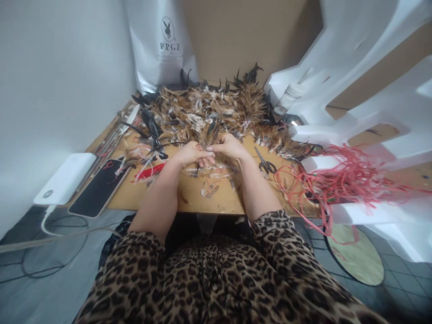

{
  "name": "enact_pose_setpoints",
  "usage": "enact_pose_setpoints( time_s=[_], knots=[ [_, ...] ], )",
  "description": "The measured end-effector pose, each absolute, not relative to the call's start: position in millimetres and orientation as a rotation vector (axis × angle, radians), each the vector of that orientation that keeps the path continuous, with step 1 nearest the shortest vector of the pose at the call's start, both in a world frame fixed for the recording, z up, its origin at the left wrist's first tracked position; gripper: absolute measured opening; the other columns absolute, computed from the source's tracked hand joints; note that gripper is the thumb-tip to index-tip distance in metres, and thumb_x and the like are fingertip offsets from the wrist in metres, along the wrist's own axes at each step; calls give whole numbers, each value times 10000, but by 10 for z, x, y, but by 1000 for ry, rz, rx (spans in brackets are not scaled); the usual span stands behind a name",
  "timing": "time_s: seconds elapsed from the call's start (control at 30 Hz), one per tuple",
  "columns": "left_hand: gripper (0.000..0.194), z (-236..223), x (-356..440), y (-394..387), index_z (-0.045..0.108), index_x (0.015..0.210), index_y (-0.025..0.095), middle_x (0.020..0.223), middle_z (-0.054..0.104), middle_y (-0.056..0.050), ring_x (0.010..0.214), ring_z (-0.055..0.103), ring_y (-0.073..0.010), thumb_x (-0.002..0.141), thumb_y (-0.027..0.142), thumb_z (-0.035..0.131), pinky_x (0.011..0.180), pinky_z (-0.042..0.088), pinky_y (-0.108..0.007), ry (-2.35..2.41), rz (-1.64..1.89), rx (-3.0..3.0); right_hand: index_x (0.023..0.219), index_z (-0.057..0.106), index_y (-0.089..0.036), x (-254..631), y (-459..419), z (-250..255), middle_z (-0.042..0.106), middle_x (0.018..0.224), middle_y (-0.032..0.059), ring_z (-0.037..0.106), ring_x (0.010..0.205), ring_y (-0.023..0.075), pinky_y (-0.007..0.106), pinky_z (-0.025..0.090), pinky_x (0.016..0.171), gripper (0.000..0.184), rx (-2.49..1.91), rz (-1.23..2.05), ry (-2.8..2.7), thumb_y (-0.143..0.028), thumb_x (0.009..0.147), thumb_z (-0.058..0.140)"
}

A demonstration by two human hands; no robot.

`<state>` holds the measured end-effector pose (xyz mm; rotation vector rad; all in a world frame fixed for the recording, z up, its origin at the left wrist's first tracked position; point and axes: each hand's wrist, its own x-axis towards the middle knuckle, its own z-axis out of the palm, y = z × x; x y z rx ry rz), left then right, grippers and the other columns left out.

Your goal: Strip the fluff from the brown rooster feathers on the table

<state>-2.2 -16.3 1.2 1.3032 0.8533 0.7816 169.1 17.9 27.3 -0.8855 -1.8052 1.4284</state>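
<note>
My left hand (193, 154) and my right hand (228, 146) meet over the middle of the table, fingertips close together. Between them rises a small bunch of brown and dark feathers (209, 133), its lower end pinched in the fingers of both hands. Where the quills end is hidden by my fingers. Just behind, a big heap of brown feathers (202, 104) spreads over the back of the table. Long black feathers (152, 127) lie left of my left hand, near a red strip (150, 171). Black-handled scissors (265, 163) rest to the right of my right wrist.
A phone (97, 189) and a white power bank (65, 179) with a cable lie at the left edge. Pink-red ribbon strands (354, 177) pile over white foam pieces (364, 213) at right. A white printed bag (162, 49) stands behind. A round mirror-like disc (361, 256) is below.
</note>
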Motion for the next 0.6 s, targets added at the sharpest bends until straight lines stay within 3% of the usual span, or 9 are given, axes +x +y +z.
enact_pose_setpoints(
  time_s=[0.27, 0.6],
  knots=[
    [328, 2, -38, -152, 673, 818, 20, 737, 692, -178, 505, 630, -148, 667, 310, 706, 436, 475, -207, 870, 719, 1328, 702, 634, -98, 1651, 175, 248, 619, 613, -8, 542, 601, 94, 221, 440, 639, 280, -688, 1499, -1877, -325, 571, 733],
    [305, 20, -67, -160, 664, 815, 51, 704, 694, -139, 480, 615, -130, 651, 302, 722, 433, 457, -194, 772, 695, 1224, 685, 646, -105, 1615, 181, 150, 641, 619, 9, 566, 606, 110, 242, 458, 644, 263, -658, 1613, -1695, -316, 563, 744]
  ],
)
